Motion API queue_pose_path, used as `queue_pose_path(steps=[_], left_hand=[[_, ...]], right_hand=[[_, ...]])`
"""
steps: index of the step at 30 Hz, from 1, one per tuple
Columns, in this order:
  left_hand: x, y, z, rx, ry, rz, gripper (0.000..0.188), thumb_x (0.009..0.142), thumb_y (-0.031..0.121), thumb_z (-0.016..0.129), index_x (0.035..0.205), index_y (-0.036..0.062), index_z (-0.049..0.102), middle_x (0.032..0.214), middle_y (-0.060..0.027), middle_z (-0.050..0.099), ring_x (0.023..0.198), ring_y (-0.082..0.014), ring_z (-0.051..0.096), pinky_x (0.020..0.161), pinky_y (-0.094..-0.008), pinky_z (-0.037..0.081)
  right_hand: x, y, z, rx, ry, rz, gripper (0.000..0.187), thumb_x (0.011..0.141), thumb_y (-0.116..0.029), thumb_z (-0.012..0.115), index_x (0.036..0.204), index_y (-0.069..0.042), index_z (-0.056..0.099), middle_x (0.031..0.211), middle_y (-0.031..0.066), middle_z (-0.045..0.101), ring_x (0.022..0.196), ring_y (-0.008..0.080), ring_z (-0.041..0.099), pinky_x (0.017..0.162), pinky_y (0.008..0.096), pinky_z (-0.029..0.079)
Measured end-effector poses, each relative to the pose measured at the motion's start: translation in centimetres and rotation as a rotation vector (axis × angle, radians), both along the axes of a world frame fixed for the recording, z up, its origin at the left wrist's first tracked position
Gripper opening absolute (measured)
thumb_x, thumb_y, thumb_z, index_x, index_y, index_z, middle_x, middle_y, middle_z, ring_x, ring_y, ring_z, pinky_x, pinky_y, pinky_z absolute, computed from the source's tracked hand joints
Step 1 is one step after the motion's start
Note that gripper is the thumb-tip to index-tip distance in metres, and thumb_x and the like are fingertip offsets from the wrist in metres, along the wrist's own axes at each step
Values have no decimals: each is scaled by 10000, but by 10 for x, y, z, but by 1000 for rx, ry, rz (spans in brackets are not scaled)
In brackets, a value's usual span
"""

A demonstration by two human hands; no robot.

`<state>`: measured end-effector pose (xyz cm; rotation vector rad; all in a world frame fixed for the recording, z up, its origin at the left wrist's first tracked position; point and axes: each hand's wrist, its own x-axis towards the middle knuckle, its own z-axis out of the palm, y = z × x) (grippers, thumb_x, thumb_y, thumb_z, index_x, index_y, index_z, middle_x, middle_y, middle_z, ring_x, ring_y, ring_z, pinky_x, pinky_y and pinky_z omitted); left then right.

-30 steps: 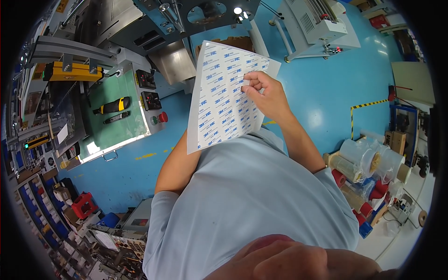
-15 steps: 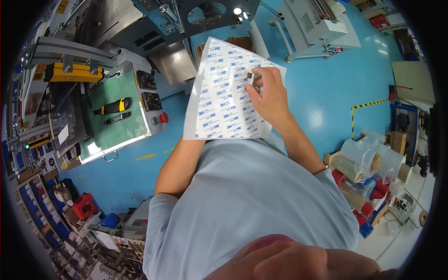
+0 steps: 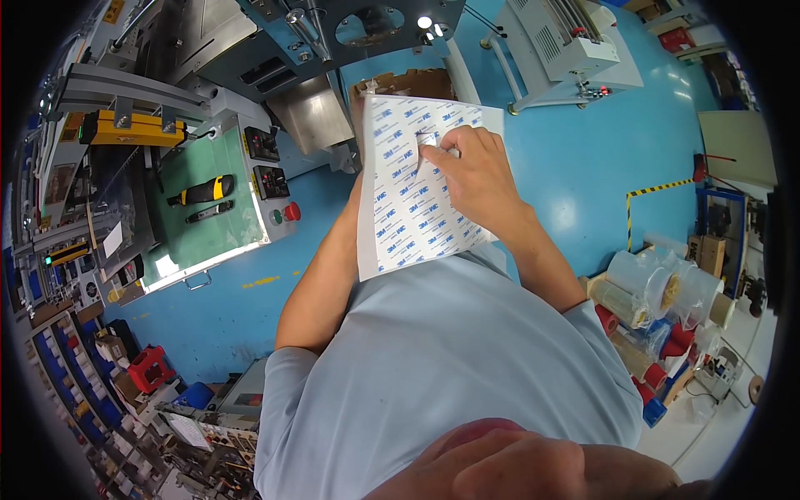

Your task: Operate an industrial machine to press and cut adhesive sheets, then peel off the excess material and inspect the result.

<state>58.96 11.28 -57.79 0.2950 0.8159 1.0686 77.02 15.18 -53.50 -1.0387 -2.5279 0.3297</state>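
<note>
At our far left, the yellow-and-black tool [image 3: 204, 191] and the slim dark tool [image 3: 208, 212] lie on the green work surface [image 3: 212, 243], just as they did half a second ago. Next comes our left forearm [image 3: 321, 271], reaching up and away from us; our left hand is behind the sheet, so we cannot tell how its fingers are set.

The white sheet with blue print [image 3: 408, 221] is in front of our chest, above the floor and well to the right of the work surface. Since the last frame it has dropped lower and turned: its left edge, which leaned, now stands nearly upright, and its top edge slopes only gently. Its bottom edge, almost level before, now rises toward the right. The long axis runs away from our body, with the short bottom edge toward the grey-blue shirt [image 3: 467, 350].

Our right hand [image 3: 483, 171] has moved left across the sheet. Its fingers are curled, one digit stretched to a small white patch [image 3: 426, 139] on the printed face; whether it pinches or merely presses there, we cannot tell.
</note>
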Motion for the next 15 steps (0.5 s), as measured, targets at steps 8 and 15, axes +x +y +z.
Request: queue_pose_path(steps=[8,15], left_hand=[[6,16,6,133,30,1,249,968,68,496,1206,-7,498,1066,-110,647,853,-195,696,734,-307,614],[24,20,1,36,-22,193,335,952,33,431,1287,27,425,1052,-134,621,759,-184,671,683,-298,614]], right_hand=[[7,10,-14,-30,249,49,453,707,-4,680,1148,-73,601,992,106,615,944,307,578,862,411,415],[8,15,-16,-70,289,-59,251,788,-46,658,1036,-15,637,912,110,581,881,296,574,783,380,450]])
